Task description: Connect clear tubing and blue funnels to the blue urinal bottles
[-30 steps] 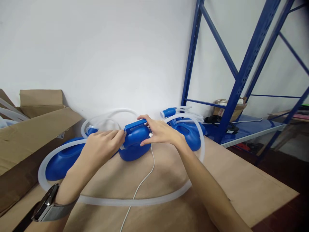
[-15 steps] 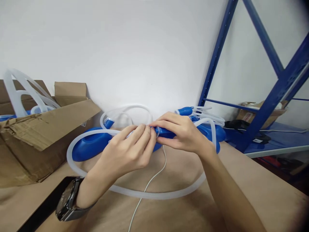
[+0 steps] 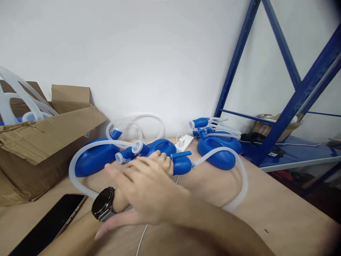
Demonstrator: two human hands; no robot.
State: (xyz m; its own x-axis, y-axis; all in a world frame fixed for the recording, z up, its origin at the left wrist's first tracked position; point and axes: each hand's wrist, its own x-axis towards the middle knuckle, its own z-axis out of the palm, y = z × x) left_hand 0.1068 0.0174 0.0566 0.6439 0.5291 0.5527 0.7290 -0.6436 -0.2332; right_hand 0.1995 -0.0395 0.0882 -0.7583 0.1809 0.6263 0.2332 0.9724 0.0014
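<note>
Starting at the far left, an open cardboard box [image 3: 39, 142] stands on the brown table [image 3: 279, 213], and pale tubes rise out of it. In front of the box a black phone [image 3: 50, 224] lies flat on the table, near the person's left forearm.

The left hand [image 3: 157, 165] is mostly hidden. Only its knuckles show above the right hand, just beside the middle blue container [image 3: 170, 158], and the watch [image 3: 103, 204] sits on its wrist lower down. I cannot tell if this hand is spread or pinching something, because the right hand covers it.

The right hand [image 3: 144, 188] crosses in front, with the fingers stretched out flat and close together, pointing to the left. It is blurred. It lies over the left wrist and does not hold anything that I can see. The middle blue container is just behind it, a little up and to the right of the fingers, and a blue handle sticks out of it toward the right.

Further left of the hands a second blue container [image 3: 93, 160] lies on the table. A translucent hose [image 3: 80, 153] curves from a white connector near the hands around this container and passes under the left wrist. Another part of the hose loops at the right side of the table.

Behind the middle container a white charger [image 3: 183, 142] rests on the table. To the right a third blue container [image 3: 218, 153] stands with thin tubes on top. At the far right is a blue metal shelf [image 3: 293, 96].
</note>
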